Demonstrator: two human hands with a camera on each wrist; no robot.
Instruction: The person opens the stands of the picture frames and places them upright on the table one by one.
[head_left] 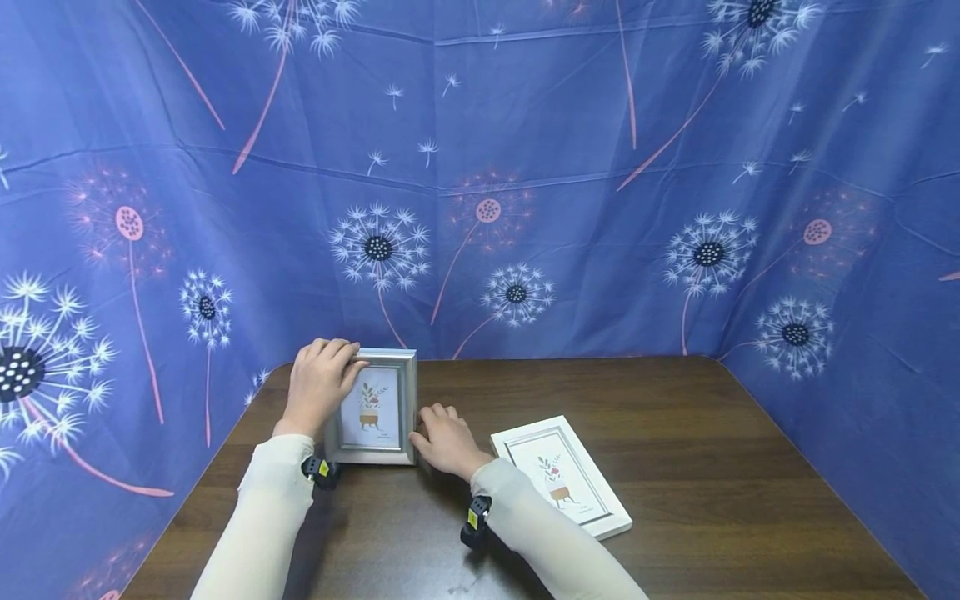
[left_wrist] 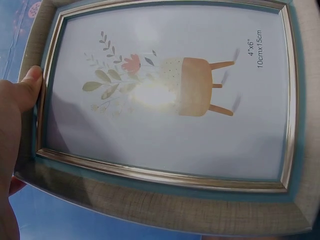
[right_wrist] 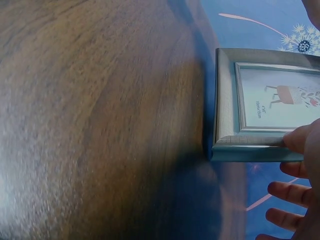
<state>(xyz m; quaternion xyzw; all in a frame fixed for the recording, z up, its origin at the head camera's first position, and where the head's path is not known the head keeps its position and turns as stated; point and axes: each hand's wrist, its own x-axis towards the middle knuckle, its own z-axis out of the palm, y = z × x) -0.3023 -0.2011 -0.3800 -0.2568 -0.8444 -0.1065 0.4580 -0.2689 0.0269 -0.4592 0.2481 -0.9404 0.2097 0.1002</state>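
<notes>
A silver photo frame (head_left: 375, 408) is held upright towards the far left corner of the surface (head_left: 720, 467), its plant print (left_wrist: 195, 85) faced towards the near edge. The frame's upper left corner is clasped by the left grip (head_left: 318, 385), the thumb laid on the front. The frame's right side is touched by the right grip (head_left: 447, 442), whose fingers are loosely spread. A white photo frame (head_left: 558, 475) is laid face up, slanted, just right of the surface's middle.
</notes>
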